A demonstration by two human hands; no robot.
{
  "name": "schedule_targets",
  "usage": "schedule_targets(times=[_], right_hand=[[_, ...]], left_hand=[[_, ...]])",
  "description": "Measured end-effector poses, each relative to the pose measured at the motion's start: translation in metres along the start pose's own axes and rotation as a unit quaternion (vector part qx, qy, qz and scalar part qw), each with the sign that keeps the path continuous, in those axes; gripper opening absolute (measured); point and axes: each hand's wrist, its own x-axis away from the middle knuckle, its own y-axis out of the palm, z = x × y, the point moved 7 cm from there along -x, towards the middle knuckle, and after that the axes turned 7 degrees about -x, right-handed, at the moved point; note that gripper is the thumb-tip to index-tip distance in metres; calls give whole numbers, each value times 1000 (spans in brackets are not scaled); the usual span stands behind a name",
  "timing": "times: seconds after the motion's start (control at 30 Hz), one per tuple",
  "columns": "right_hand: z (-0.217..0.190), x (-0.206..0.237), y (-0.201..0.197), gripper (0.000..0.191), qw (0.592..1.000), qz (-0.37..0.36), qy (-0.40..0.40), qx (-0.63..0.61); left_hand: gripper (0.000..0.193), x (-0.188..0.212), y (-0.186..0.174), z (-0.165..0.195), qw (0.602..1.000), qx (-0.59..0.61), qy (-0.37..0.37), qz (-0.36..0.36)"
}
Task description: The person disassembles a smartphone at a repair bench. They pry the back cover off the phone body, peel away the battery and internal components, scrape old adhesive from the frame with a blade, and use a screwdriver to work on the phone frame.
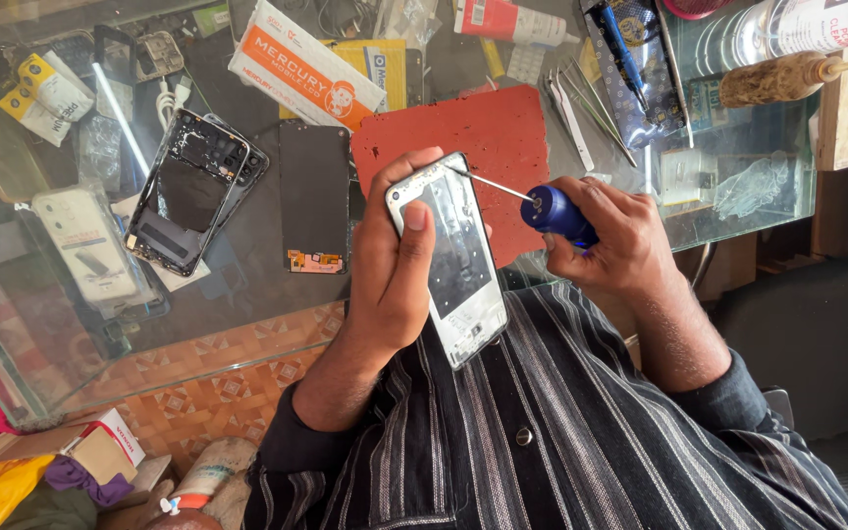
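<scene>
Striped dark shirt (542, 442) w/ button, nearest, bottom of view.

Opened phone (449, 257): held up over chest, back cover off, white frame, insides showing. Prob. light, stiff, thin; bare board and edges likely fragile, frame smooth so maybe slippery. Best gripped by long side edges, not the open middle.

Left hand (390, 265): fingers closed round phone from behind, thumb pressed along left edge.

Right hand (620, 240): fingers closed on blue-handled screwdriver (554, 211); thin shaft angled to phone's upper right corner, tip touching or just at frame, can't tell which.

Surface beyond: glass counter (247, 304), see-through, patterned orange floor visible below. Red mat (483, 132) just behind phone. Black screen panel (314, 191) left of mat. Gutted phone frame (188, 191) further left, clear case (85, 245) beside it.

Far edge: orange-white box (301, 69), tweezers (571, 118), blue pen (625, 49), brush w/ wooden handle (787, 77), white bottle (797, 27), small packets at far left.

Room: cramped stall bench, cluttered, daylight; dark seat at right, boxes and rags on floor at lower left.
</scene>
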Motion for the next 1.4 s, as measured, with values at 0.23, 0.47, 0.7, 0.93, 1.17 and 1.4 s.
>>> schedule_targets(times=[0.23,0.47,0.7,0.93,1.17,1.4], right_hand=[[2,-4,-4,43,999,8,-26,19],[-6,-9,-15,39,998,8,-56,38],[-16,-13,-18,44,992,6,-95,84],[-24,-18,-17,47,990,0,-99,104],[-15,-17,-13,42,992,15,-93,81],[39,-2,-23,37,984,105,129,66]], left_hand=[[68,-2,2,0,997,61,-4,-43],[51,-8,5,2,983,138,-66,-99],[44,-10,10,5,990,-2,-60,-127],[44,-11,14,8,988,12,-65,-142],[45,-9,16,-1,977,39,-117,-172],[39,-27,-8,-36,999,13,-29,-8]])
